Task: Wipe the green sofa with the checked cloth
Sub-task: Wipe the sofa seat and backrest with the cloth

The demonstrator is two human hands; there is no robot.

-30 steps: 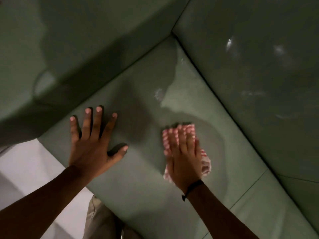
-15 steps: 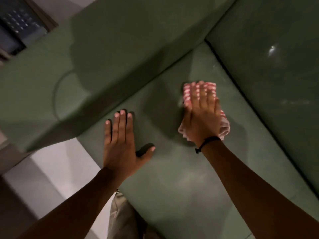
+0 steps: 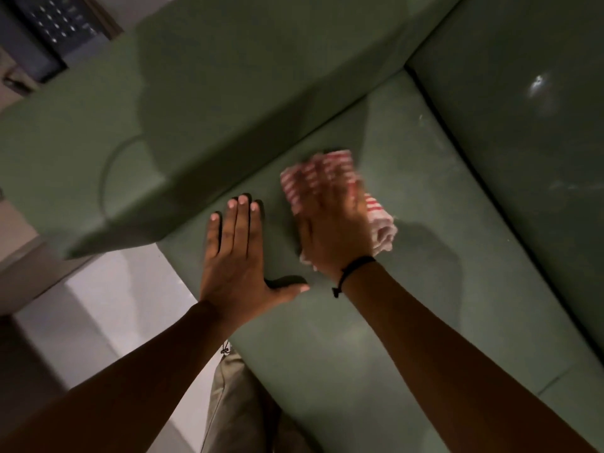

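The green sofa point(image 3: 408, 289) fills most of the view, with its seat cushion running from the lower right up to the corner. A red-and-white checked cloth point(image 3: 313, 178) lies bunched on the seat close to the armrest. My right hand point(image 3: 333, 223) presses flat on top of the cloth and is blurred. The cloth sticks out beyond the fingertips and to the right of the hand. My left hand point(image 3: 233, 256) rests flat on the seat just left of it, fingers together and thumb spread, holding nothing.
The sofa's armrest point(image 3: 163, 125) rises at the left and its backrest point(image 3: 523, 125) at the right. A pale floor point(image 3: 108, 315) lies below the armrest. A dark device with small lights point(image 3: 55, 24) stands at the top left. My trouser leg point(image 3: 235, 403) shows below.
My right hand has slid the cloth forward and then leftward across the seat, toward the armrest. My left hand's fingers have drawn together. The view has shifted left.
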